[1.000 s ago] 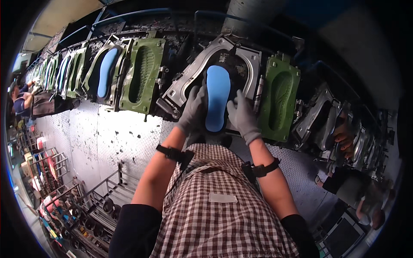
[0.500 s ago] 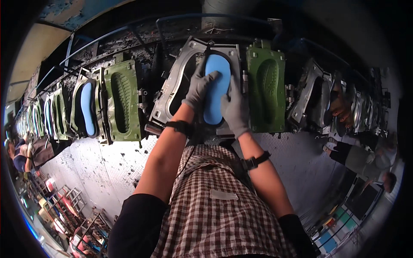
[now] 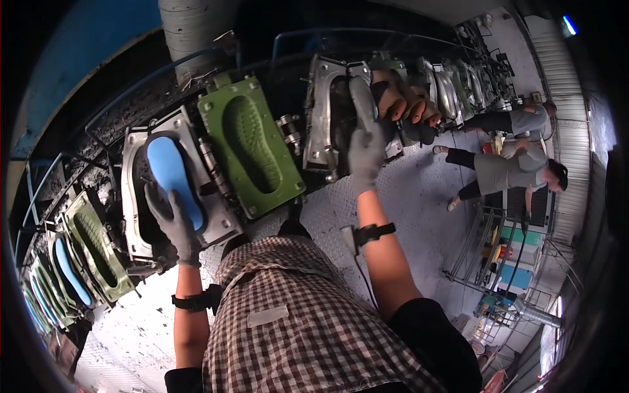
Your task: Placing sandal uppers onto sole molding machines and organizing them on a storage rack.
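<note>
My left hand (image 3: pixel 171 223), in a grey glove, lies with spread fingers at the near left edge of a blue insole (image 3: pixel 171 171). That insole sits on a metal shoe-sole mould (image 3: pixel 134 216). My right hand (image 3: pixel 367 156), gloved too, reaches to another metal mould (image 3: pixel 322 108) on the right. Its fingers are closed at the near end of a long grey sole-shaped piece (image 3: pixel 362 98), which lies over that mould. The fingers cover part of this end. Between my hands, a green mould lid (image 3: pixel 252 141) shows its patterned hollow.
Brown boot-like pieces (image 3: pixel 392 101) stand just right of my right hand. More moulds (image 3: pixel 92 242) run along the line to the left, some with blue insoles. Blue rails (image 3: pixel 308 31) pass behind. Two people (image 3: pixel 508 167) are at the right, near racks (image 3: pixel 517 255).
My view has swung right. Both hands were on the blue insole; the right hand has left it for the grey piece on the mould to the right. My left hand stays beside the insole.
</note>
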Motion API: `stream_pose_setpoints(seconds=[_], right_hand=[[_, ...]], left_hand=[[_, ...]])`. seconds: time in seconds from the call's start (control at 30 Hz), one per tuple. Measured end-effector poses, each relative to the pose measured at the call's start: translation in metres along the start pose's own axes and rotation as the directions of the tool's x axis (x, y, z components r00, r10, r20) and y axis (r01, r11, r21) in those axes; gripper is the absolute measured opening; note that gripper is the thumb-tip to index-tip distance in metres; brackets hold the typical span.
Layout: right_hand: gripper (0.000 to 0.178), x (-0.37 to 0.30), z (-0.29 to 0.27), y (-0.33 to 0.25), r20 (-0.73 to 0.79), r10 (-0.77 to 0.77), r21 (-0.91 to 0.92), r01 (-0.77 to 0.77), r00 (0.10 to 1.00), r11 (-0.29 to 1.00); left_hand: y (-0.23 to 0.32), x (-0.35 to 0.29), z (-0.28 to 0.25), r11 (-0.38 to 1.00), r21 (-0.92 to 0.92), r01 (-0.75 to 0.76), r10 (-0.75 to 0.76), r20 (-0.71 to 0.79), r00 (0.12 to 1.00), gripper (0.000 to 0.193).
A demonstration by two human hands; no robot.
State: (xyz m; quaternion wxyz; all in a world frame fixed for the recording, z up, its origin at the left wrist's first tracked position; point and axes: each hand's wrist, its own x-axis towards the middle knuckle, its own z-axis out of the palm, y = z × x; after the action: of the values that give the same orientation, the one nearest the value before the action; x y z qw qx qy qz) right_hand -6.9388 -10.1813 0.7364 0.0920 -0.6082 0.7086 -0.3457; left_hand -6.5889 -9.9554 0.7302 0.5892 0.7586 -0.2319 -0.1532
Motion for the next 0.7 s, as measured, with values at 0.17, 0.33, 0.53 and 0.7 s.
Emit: stream_pose_setpoints(seconds=[0.17, 0.33, 0.53, 0.7], right_hand=[[0.093, 0.094, -0.015, 0.120, 0.129, 0.349, -0.311, -0.296, 0.928, 0.903], [0.060, 0.123, -0.017, 0.169, 0.471, 0.268, 0.327, -0.449, 0.840, 0.832], [0.050, 0.175, -0.074, 0.113, 0.480, 0.142, 0.727, -0.482, 0.866, 0.489], [0.035, 0.236, -0.046, 0.120, 0.103, -0.381, 0.456, 0.297, 0.919, 0.839]], left_hand=[[0.103, -0.071, 0.140, 0.955, -0.286, -0.081, 0.198, 0.406, 0.892, 0.051], [0.121, -0.139, 0.348, 0.879, -0.260, 0.399, -0.108, 0.707, 0.699, 0.065], [0.043, -0.112, 0.494, 0.668, -0.299, 0.681, -0.248, 0.774, 0.583, 0.057], [0.057, -0.142, 0.486, 0.804, -0.126, 0.581, -0.350, 0.690, 0.633, 0.043]])
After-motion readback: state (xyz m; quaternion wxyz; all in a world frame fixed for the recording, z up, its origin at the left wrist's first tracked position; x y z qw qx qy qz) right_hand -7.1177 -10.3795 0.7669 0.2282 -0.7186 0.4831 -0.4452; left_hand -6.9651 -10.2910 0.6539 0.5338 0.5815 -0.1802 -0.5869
